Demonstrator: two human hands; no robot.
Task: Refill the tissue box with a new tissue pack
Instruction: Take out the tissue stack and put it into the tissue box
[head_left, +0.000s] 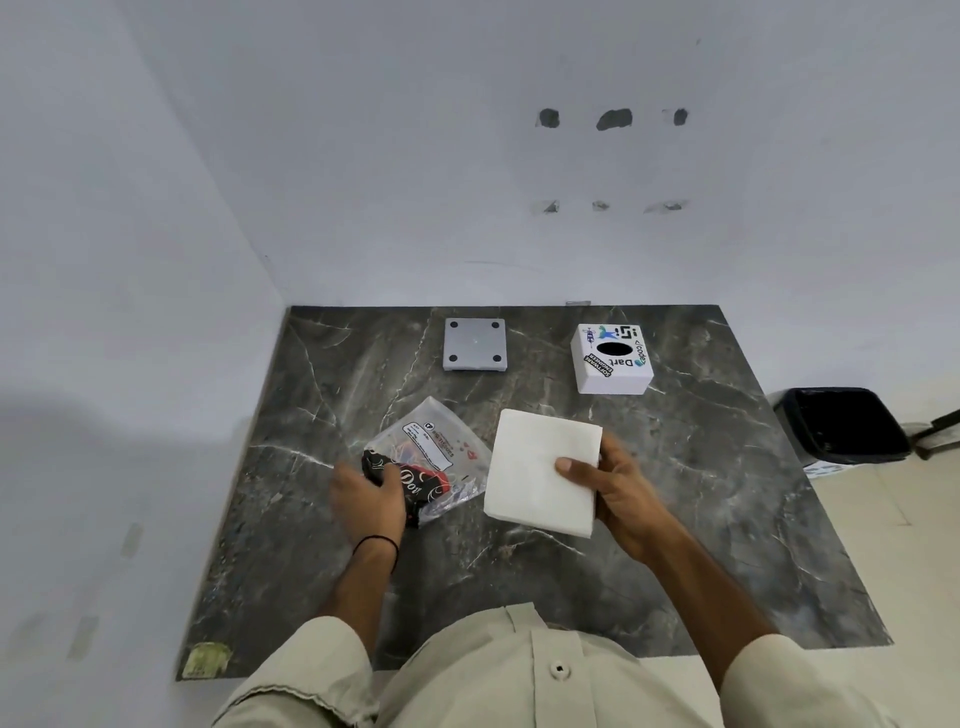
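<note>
Marble tabletop (701, 467): right hand (618, 488) fingers pinching tissue stack (540, 467), left hand (369, 493) fingers gripping wrapper (431, 457), tissue box (610, 358) beyond.

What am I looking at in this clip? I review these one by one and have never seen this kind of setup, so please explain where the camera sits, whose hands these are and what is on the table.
There is no machine here. One camera sits on a person's head and looks down at their bare hands over a dark marble table. The right hand holds a white stack of tissues. The left hand rests on the plastic wrapper. Further back stand a white tissue box with stickers and an oval opening, and a grey square plate, possibly the box's base. A black bin stands on the floor to the right.
</note>
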